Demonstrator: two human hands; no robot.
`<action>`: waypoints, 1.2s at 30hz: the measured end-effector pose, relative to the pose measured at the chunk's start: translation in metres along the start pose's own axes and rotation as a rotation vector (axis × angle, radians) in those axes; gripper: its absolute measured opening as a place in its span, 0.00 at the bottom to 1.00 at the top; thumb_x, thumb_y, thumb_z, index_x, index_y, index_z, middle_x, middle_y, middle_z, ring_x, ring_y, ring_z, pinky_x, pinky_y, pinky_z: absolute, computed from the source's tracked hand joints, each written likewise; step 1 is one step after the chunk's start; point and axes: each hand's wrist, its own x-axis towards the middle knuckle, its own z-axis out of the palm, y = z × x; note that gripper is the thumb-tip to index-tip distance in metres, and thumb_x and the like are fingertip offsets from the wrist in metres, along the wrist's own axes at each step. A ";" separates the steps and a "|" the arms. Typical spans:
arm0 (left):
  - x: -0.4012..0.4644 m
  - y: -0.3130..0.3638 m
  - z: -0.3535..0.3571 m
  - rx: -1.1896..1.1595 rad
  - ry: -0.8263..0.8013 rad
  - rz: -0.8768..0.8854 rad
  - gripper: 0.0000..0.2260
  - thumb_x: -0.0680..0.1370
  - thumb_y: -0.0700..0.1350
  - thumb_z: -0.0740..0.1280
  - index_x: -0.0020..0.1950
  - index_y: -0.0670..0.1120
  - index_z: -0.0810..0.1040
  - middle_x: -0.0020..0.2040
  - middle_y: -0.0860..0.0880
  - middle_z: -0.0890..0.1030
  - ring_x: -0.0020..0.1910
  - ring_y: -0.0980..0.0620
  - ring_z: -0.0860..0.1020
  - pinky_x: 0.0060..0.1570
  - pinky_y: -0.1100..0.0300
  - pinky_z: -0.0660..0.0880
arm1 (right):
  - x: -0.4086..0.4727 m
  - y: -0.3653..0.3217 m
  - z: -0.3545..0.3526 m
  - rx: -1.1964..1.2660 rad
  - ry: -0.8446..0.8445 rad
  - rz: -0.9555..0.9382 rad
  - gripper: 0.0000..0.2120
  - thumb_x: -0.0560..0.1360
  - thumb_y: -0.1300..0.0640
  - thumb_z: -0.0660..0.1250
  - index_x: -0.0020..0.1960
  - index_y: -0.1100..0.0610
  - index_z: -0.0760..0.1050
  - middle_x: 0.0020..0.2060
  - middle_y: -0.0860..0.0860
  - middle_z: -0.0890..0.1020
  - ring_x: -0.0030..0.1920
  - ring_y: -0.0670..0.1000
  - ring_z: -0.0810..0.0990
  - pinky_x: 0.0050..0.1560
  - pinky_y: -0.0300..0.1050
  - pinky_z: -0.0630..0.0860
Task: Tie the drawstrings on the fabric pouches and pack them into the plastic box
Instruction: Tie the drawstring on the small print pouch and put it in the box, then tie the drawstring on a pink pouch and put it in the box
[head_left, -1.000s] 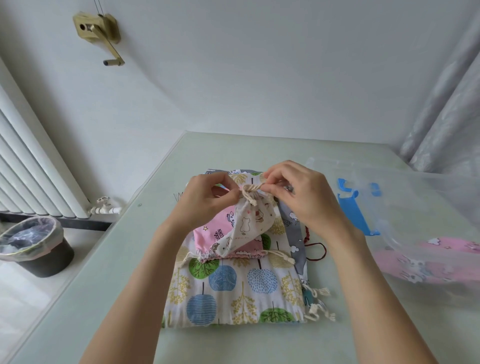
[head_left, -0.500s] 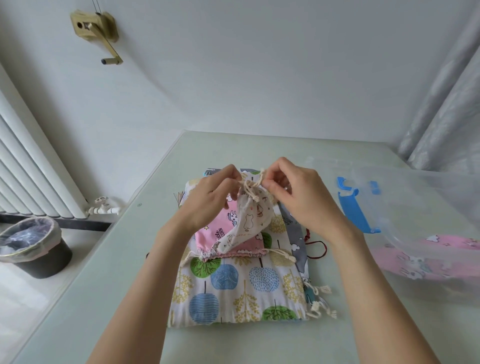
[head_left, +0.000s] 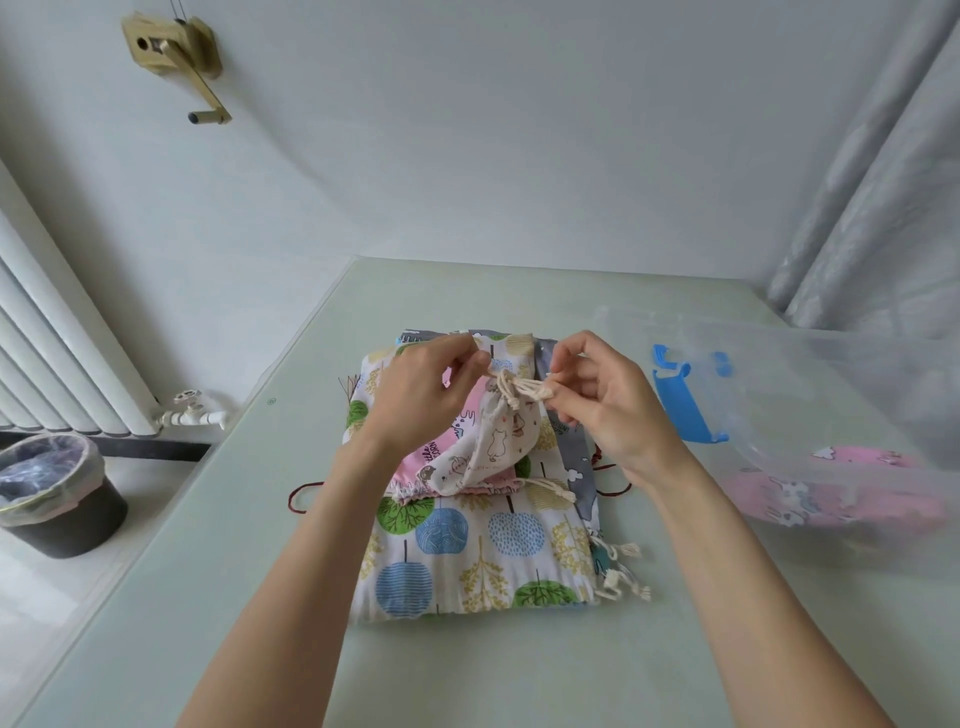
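Note:
A small cream pouch (head_left: 485, 447) with cat prints hangs above a stack of pouches; its neck is gathered by a cream drawstring (head_left: 511, 388). My left hand (head_left: 423, 395) pinches the cord at the left of the neck. My right hand (head_left: 605, 400) pinches the cord's other end on the right, so the string runs between them. Below lie a pink pouch (head_left: 441, 444), a large tree-print pouch (head_left: 478, 551) and a grey pouch (head_left: 579, 462). The clear plastic box (head_left: 810, 415) stands at the right, holding a pink pouch (head_left: 831, 493).
The pale green table (head_left: 234, 519) has its left edge beside a white radiator (head_left: 57, 332) and a lined black bin (head_left: 49, 493) on the floor. Blue lid clips (head_left: 680, 400) sit on the box's near side. A grey curtain (head_left: 872, 208) hangs at the right.
Both hands have drawn apart, pulling the drawstring ends sideways from the small cream pouch's neck. The pouch has swung a little lower and to the left.

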 end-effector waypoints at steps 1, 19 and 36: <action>-0.001 0.001 0.001 -0.020 -0.024 0.013 0.16 0.79 0.51 0.58 0.38 0.43 0.73 0.35 0.49 0.79 0.30 0.55 0.73 0.31 0.59 0.70 | -0.003 0.001 -0.001 -0.011 0.009 0.025 0.10 0.74 0.69 0.66 0.42 0.54 0.71 0.34 0.51 0.76 0.33 0.49 0.73 0.33 0.37 0.71; -0.036 0.018 0.016 0.244 -0.560 -0.323 0.20 0.77 0.49 0.64 0.68 0.44 0.70 0.61 0.45 0.78 0.54 0.48 0.77 0.47 0.60 0.73 | -0.075 0.013 0.001 -0.856 -0.194 0.302 0.28 0.72 0.43 0.69 0.69 0.42 0.62 0.61 0.55 0.72 0.61 0.57 0.73 0.56 0.47 0.70; 0.064 0.192 0.083 0.114 -0.300 -0.042 0.25 0.73 0.57 0.68 0.66 0.51 0.66 0.51 0.52 0.82 0.47 0.47 0.79 0.42 0.57 0.70 | -0.068 -0.050 -0.209 -0.887 0.424 0.053 0.22 0.67 0.58 0.76 0.59 0.57 0.76 0.55 0.56 0.76 0.54 0.55 0.75 0.51 0.38 0.67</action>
